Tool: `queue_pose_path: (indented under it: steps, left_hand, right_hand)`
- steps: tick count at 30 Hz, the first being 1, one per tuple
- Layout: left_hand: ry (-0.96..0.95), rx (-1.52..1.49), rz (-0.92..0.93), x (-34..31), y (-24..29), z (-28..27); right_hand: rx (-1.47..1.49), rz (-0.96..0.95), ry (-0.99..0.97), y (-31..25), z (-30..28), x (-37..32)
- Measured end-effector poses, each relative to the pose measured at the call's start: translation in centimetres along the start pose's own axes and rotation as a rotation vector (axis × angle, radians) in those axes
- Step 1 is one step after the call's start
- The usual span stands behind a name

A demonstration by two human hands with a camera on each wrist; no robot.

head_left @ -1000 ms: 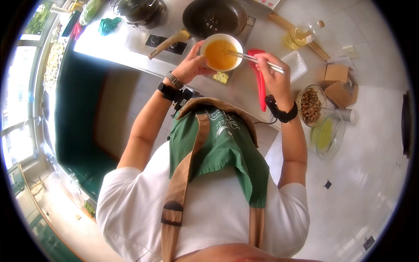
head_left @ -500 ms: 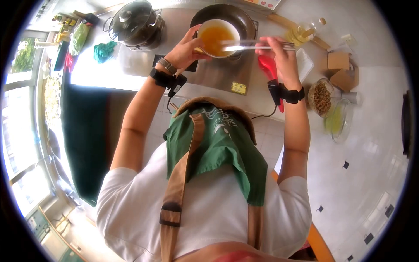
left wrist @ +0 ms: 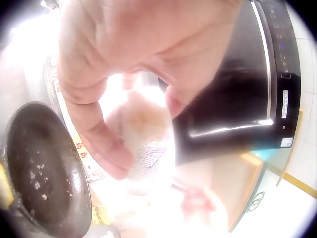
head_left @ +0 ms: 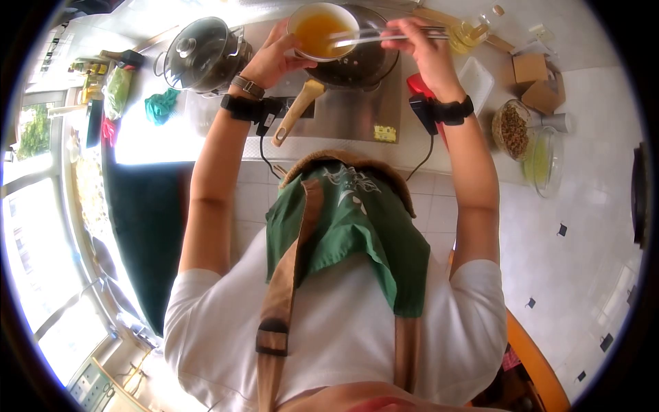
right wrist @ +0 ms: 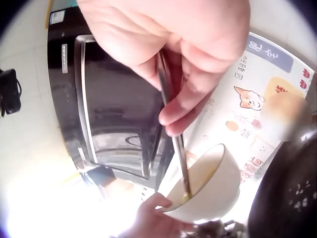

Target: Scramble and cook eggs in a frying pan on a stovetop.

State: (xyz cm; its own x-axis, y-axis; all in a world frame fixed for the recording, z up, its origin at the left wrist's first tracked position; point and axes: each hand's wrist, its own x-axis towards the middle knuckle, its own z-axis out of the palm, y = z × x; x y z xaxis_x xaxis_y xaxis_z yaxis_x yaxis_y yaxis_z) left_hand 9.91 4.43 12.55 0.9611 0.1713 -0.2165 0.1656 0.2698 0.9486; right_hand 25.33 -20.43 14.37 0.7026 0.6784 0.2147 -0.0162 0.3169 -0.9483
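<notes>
A white bowl [head_left: 322, 32] of orange-yellow liquid is gripped at its left side by my left hand [head_left: 276, 55], held over the frying pan [head_left: 371, 58]. In my right hand [head_left: 422, 51] are metal chopsticks [head_left: 384, 34], their tips inside the bowl. The right wrist view has the bowl [right wrist: 218, 193] tilted, with the chopsticks [right wrist: 178, 144] reaching into the liquid. From the left wrist, my left hand's fingers [left wrist: 116, 158] wrap the bowl's patterned outside [left wrist: 153, 153]. Small white bits lie in the pan [left wrist: 44, 173].
A lidded pot [head_left: 199, 55] stands left of the pan, whose wooden handle [head_left: 298, 113] points toward the body. To the right are an oil bottle [head_left: 473, 33], a white tray [head_left: 473, 86], a bowl of brown chopped food [head_left: 511, 130], a glass dish [head_left: 546, 161] and a cardboard box [head_left: 539, 79].
Both hands have moved forward, away from the body, bringing the bowl and chopsticks over the frying pan. The chopsticks have changed angle and look blurred at the bowl.
</notes>
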Motion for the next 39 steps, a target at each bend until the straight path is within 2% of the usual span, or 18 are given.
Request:
queue_pose_path:
  steps: [3, 5, 7, 8, 11, 12, 13, 15, 18, 21, 23, 25, 26, 27, 30, 31, 34, 39]
  left_hand:
    - [0.002, 0.007, -0.017, 0.2, 1.3, 0.5]
    - [0.011, 0.017, 0.004, 0.5, 1.5, 0.8]
    - [0.019, 0.025, 0.025, 0.7, 1.7, 1.1]
    - [0.026, 0.037, 0.014, 0.7, 1.9, 1.2]
    - [0.022, 0.047, 0.016, 1.0, 2.3, 1.4]
    - [0.014, 0.040, 0.027, 1.0, 2.3, 1.5]
    - [0.015, 0.040, 0.026, 1.1, 2.2, 1.6]
    - [0.035, 0.062, 0.037, 1.3, 2.0, 1.9]
    - [0.017, 0.022, -0.011, 1.6, 2.1, 1.9]
    - [0.047, 0.032, -0.006, 1.8, 1.9, 2.4]
    - [0.030, 0.014, 0.004, 1.8, 2.0, 2.4]
    - [0.013, 0.002, 0.018, 1.8, 2.1, 2.4]
    - [0.018, 0.004, 0.019, 1.9, 2.1, 2.5]
    - [0.025, 0.004, 0.019, 1.9, 2.0, 2.5]
    - [-0.046, 0.033, 0.056, 1.9, 1.2, 2.0]
    - [-0.044, 0.034, 0.058, 1.8, 0.9, 2.0]
    - [-0.128, -0.075, -0.126, 0.8, 0.3, 2.5]
    - [-0.145, -0.182, -0.163, -1.2, -1.0, 6.0]
  right_hand:
    - [-0.139, -0.032, -0.048, -0.8, -0.6, 0.8]
    - [-0.074, 0.029, -0.109, -0.7, -0.9, 0.9]
    - [-0.202, -0.253, 0.015, -0.5, -0.9, 1.3]
    - [-0.185, -0.077, -0.068, -0.9, -1.5, 1.2]
    - [-0.075, -0.184, 0.021, -0.3, -1.6, 1.6]
    - [-0.240, -0.195, 0.045, -0.6, -1.9, 1.6]
    - [-0.239, -0.194, 0.045, -0.7, -1.9, 1.5]
    - [0.037, -0.030, -0.047, -0.8, -2.1, 1.2]
    - [-0.105, -0.068, -0.047, -0.5, -2.6, 1.2]
    - [-0.020, -0.133, 0.032, -0.3, -2.6, 1.3]
    - [-0.085, -0.177, 0.064, -0.3, -2.6, 1.2]
    - [0.016, -0.010, -0.041, -0.4, -2.8, 0.9]
    - [-0.014, -0.119, 0.048, -0.1, -2.5, 1.2]
    - [-0.014, -0.117, 0.047, -0.1, -2.3, 1.1]
    - [-0.004, 0.111, -0.046, -0.6, -1.8, 0.5]
    - [-0.004, 0.109, -0.048, -0.6, -1.6, 0.3]
    - [0.017, 0.144, 0.022, 0.4, -0.8, -0.7]
    - [0.247, 0.461, -0.034, 1.3, -0.7, -3.8]
